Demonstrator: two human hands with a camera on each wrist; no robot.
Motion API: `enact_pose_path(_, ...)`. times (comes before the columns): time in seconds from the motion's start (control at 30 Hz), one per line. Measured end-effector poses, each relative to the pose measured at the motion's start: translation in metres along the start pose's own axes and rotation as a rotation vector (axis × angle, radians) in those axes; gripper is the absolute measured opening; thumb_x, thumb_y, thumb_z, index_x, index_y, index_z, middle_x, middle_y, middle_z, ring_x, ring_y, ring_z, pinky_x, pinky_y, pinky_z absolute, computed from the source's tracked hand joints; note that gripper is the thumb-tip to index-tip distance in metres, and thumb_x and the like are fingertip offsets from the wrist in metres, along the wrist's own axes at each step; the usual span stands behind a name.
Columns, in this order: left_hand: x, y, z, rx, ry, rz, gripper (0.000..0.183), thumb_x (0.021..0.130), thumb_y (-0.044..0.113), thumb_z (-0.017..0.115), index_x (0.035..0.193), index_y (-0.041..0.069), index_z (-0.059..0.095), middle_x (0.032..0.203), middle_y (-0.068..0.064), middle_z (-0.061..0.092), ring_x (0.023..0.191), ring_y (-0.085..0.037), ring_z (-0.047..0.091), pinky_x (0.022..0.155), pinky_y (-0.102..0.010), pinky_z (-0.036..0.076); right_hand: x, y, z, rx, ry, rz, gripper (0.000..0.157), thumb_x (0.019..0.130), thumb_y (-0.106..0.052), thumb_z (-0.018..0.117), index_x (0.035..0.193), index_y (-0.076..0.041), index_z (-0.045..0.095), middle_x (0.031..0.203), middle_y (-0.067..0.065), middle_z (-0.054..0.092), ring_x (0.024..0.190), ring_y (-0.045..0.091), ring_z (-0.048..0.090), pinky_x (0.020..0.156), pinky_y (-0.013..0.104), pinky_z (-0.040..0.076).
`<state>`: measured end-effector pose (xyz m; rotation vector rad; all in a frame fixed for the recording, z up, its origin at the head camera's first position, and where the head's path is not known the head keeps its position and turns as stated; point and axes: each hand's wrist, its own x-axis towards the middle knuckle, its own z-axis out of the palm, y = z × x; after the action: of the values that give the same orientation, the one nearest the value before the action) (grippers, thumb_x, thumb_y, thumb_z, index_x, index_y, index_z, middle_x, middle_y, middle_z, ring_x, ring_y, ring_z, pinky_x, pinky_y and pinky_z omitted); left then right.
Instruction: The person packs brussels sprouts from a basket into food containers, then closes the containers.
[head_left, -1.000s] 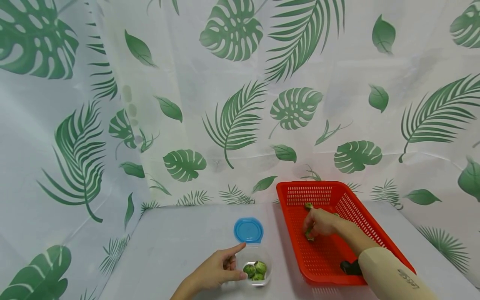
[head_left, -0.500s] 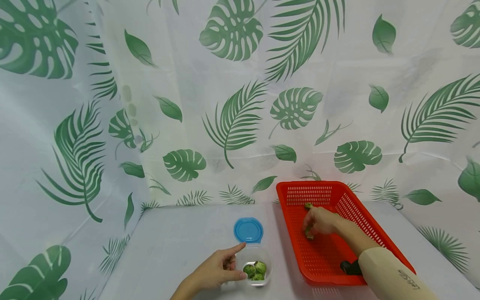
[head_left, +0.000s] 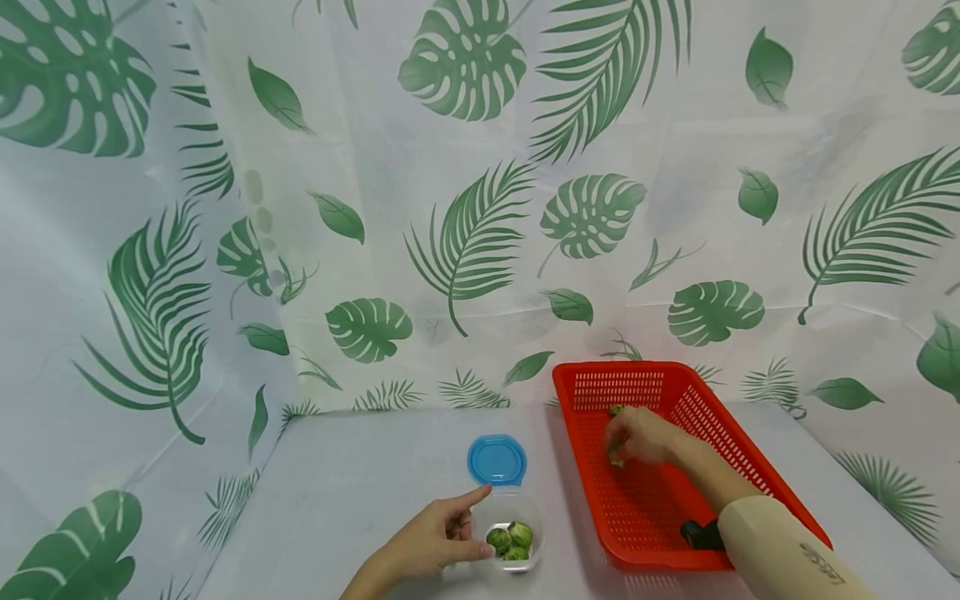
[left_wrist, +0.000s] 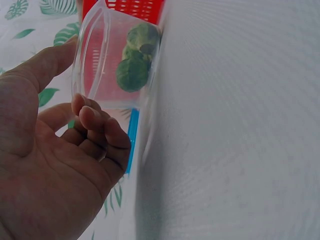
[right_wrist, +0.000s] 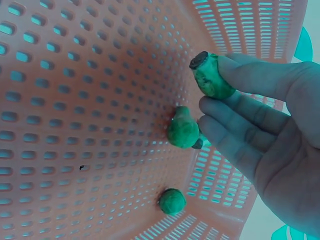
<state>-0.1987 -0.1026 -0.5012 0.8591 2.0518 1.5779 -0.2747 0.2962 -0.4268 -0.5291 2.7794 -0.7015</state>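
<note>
My left hand (head_left: 431,537) holds a small clear plastic container (left_wrist: 102,62) at its rim, thumb and index finger spread to either side. Inside it sit 3 green Brussels sprouts (head_left: 510,543). Over the red basket (head_left: 622,546), my right hand (head_left: 647,435) pinches another Brussels sprout (right_wrist: 212,77) between thumb and fingers, its brown cut end pointing outward. Below that hand, more sprouts lie on the basket floor: one sprout (right_wrist: 182,129) with another partly hidden behind it, and a lone sprout (right_wrist: 172,201).
A round blue lid (head_left: 497,460) lies on the white table (head_left: 360,483) just beyond the container. A dark object (head_left: 702,535) shows by the right sleeve (head_left: 787,546), over the basket. A leaf-print sheet (head_left: 480,250) stands behind the table.
My right hand has moved slightly up within the basket, with the Brussels sprout in its fingers. My left hand and the container stay where they were.
</note>
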Motion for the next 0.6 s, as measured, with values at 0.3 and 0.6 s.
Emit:
enact_pose_path(0.3, 0.000, -0.001, 0.000, 0.009, 0.003, -0.003, 0.077, 0.095, 0.020, 0.078, 0.160, 0.006, 0.039, 0.084, -0.003, 0.051, 0.064, -0.002, 0.041, 0.055, -0.017, 0.038, -0.002, -0.006, 0.000, 0.006, 0.073, 0.069, 0.014, 0.087, -0.004, 0.081, 0.097, -0.014, 0.080, 0.088, 0.001, 0.072, 0.079, 0.018, 0.062, 0.076, 0.037, 0.060)
enact_pose_path(0.6, 0.000, 0.000, 0.001, -0.002, 0.003, -0.009, 0.077, 0.095, 0.019, 0.078, 0.160, 0.006, 0.039, 0.084, -0.002, 0.051, 0.064, -0.002, 0.041, 0.054, -0.016, 0.038, -0.005, -0.013, -0.003, 0.040, 0.098, 0.106, 0.015, 0.087, -0.006, 0.082, 0.101, -0.012, 0.080, 0.092, 0.004, 0.072, 0.080, 0.023, 0.066, 0.075, 0.038, 0.062)
